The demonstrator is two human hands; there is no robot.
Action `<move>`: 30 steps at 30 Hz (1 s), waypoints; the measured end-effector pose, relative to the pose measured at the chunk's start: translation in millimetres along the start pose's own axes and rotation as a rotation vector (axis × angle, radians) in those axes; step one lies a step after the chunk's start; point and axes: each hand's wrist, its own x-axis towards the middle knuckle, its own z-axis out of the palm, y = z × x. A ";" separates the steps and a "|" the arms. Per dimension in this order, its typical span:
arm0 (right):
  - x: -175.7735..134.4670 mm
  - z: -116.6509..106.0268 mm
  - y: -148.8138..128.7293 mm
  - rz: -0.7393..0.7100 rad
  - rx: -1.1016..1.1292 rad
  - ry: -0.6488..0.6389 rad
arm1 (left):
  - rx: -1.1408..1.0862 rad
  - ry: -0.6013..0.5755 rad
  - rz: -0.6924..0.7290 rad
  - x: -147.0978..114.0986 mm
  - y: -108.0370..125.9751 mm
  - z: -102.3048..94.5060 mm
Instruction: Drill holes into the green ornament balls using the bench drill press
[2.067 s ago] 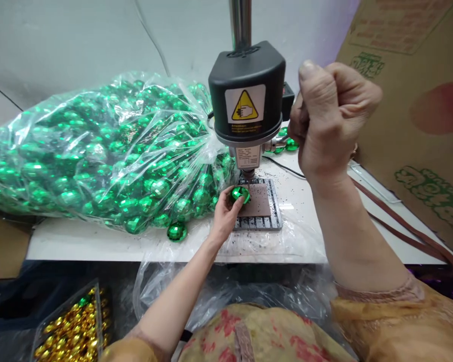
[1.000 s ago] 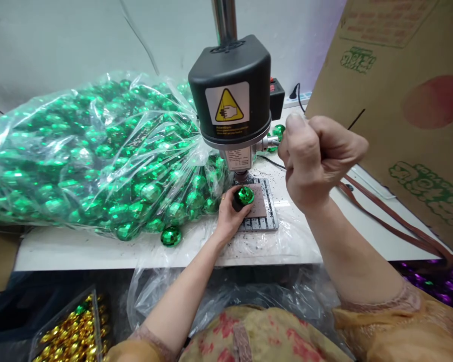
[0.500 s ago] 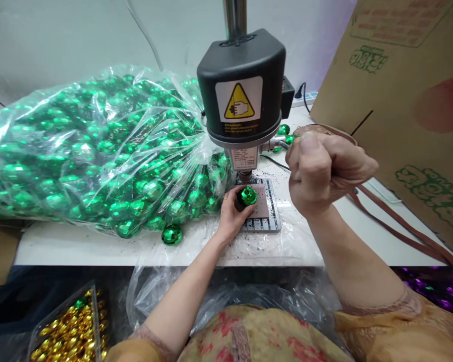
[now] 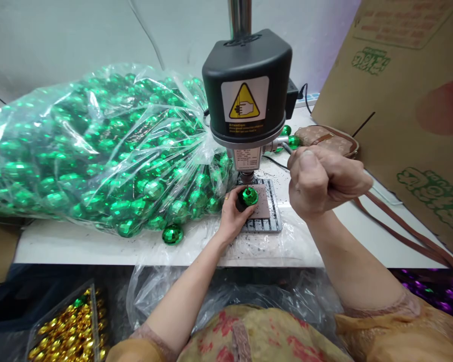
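Note:
My left hand [image 4: 233,209] grips a shiny green faceted ball [image 4: 250,196] between thumb and fingers, over a small board on the slotted metal base plate [image 4: 275,213]. Directly above the ball is the chuck of a black-headed drill press [image 4: 247,85], which bears a yellow warning label. My right hand [image 4: 322,178] is closed in a fist around the end of the drill press's feed lever [image 4: 287,149]; the lever's grip is hidden by my fingers. Dark shavings lie scattered around the base plate.
A large clear bag [image 4: 98,156] of green faceted balls fills the table's left side, with one loose ball [image 4: 172,234] before it. At right are a brown patterned handbag [image 4: 326,140] and a cardboard box [image 4: 411,110]. Gold balls [image 4: 66,329] fill a container below left.
My right hand has moved slightly down and left with the lever, and more of the handbag shows behind it. The left hand keeps the ball at the same spot on the base.

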 end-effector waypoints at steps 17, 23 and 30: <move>-0.3 -3.8 -2.3 -0.032 -0.024 -0.055 | -0.027 -0.005 -0.010 1.9 -3.8 1.2; 46.7 20.4 -3.6 0.220 -0.052 0.016 | -0.012 0.115 -0.055 -7.2 7.9 0.6; 52.4 18.1 -4.0 0.279 -0.047 -0.041 | 0.302 -0.113 0.731 -107.6 24.1 -23.3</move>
